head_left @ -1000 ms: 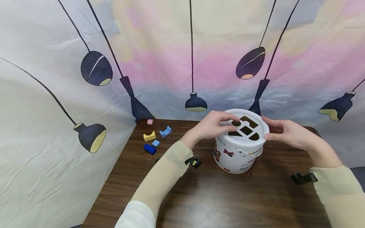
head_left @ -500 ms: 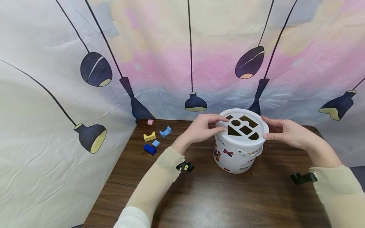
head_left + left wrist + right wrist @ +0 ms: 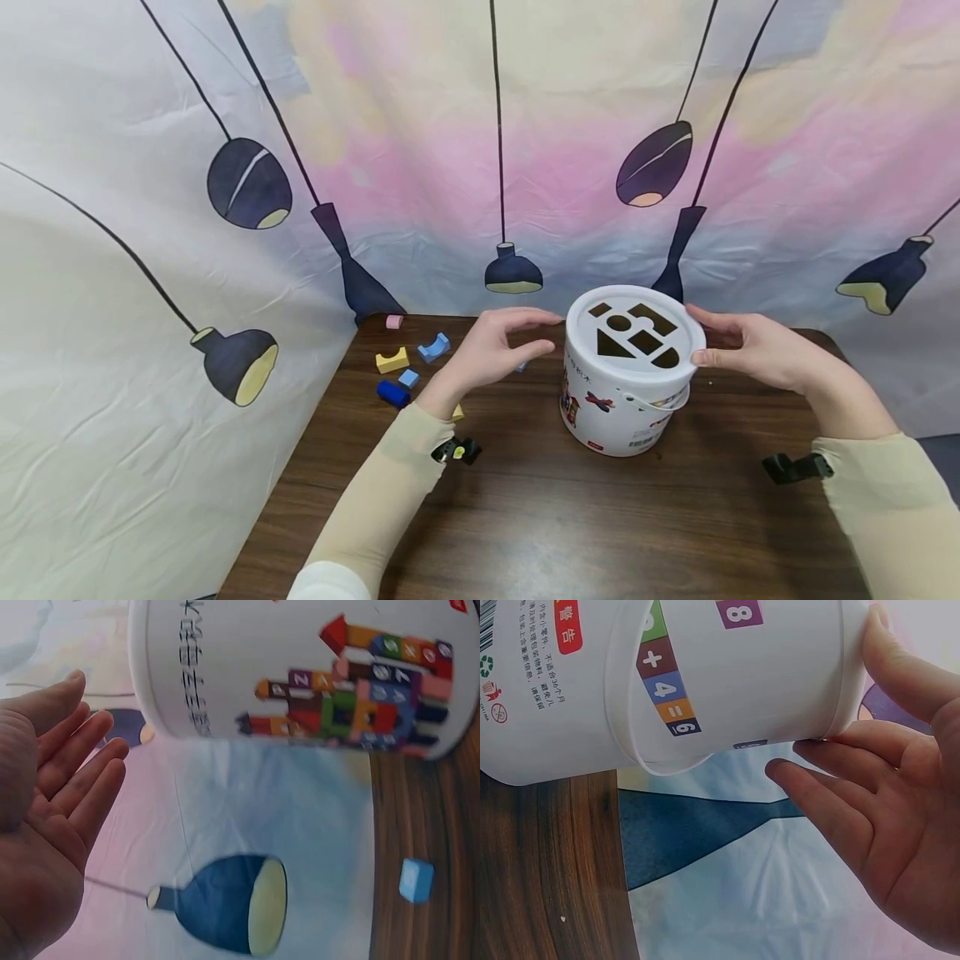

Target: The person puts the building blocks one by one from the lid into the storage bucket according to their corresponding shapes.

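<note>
A white lidded bucket (image 3: 611, 425) with printed block pictures stands upright toward the back of the table. Its white lid (image 3: 582, 333) has several shaped cutouts, among them a triangle, a circle and a half-round. My right hand (image 3: 765, 350) rests its thumb and fingertips against the lid's right rim, fingers mostly extended. Just left of the bucket, my left hand (image 3: 487, 346) is held in the air with its thumb and fingers spread apart and nothing in it. In the left wrist view, a gap shows between those fingers (image 3: 97, 780) and the bucket wall.
Toy blocks lie on the brown table (image 3: 540, 517) at left: a dark blue cylinder (image 3: 393, 393), a yellow arch (image 3: 392, 360), a light blue arch (image 3: 434, 347), a pink block (image 3: 393, 321) and a small blue block (image 3: 408, 378). A lamp-patterned cloth (image 3: 420, 167) hangs behind.
My left hand has drawn back leftward from over the lid, uncovering its left cutouts. The right hand has stayed at the rim, and the bucket stands where it was.
</note>
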{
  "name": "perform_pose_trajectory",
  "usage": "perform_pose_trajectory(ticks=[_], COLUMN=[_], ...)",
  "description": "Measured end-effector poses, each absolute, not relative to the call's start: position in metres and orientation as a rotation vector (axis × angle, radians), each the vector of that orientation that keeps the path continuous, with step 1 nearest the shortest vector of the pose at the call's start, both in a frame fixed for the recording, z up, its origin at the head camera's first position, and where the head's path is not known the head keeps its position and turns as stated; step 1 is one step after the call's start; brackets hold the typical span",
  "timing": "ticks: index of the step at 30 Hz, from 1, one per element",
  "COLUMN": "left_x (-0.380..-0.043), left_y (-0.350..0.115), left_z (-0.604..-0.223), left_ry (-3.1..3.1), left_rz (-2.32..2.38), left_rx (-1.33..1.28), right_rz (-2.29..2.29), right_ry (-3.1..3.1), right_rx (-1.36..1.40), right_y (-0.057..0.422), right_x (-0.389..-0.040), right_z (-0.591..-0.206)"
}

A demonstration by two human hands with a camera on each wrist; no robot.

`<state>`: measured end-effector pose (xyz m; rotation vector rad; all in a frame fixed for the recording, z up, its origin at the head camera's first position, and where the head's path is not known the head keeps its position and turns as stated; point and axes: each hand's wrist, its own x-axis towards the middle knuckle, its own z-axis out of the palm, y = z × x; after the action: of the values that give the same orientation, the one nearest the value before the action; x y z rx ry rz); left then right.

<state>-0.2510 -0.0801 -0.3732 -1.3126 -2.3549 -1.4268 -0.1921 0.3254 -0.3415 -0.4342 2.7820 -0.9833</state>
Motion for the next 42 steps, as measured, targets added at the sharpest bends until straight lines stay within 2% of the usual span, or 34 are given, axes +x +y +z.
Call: perform_pose_trajectory(ticks=[9,23,31,42], left_x=[-0.251,-0.268,-0.274,-0.295], left_y=[-0.145,-0.267,-0.301,-0.322], left_z=[-0.399,-0.453,-0.473,-0.492], left_ry=[-2.473,-2.599,-2.709,-2.747], left_rz=[-1.380,-1.343,-1.229,-1.154], left_rx=[-1.064,-0.552,-0.398,-0.252], right_rz=[-0.961,-0.969,-0.946,-0.927], right_ry=[2.789,2.780,2.799,2.814], right_rx=[-0.421,-0.451,-0.454,-0.462], right_y=[0.326,0.326,0.328,0.329], right_x=[-0.192,-0.191,-0.191,-0.192], right_z=[-0.341,-0.339,-0.341,-0.342])
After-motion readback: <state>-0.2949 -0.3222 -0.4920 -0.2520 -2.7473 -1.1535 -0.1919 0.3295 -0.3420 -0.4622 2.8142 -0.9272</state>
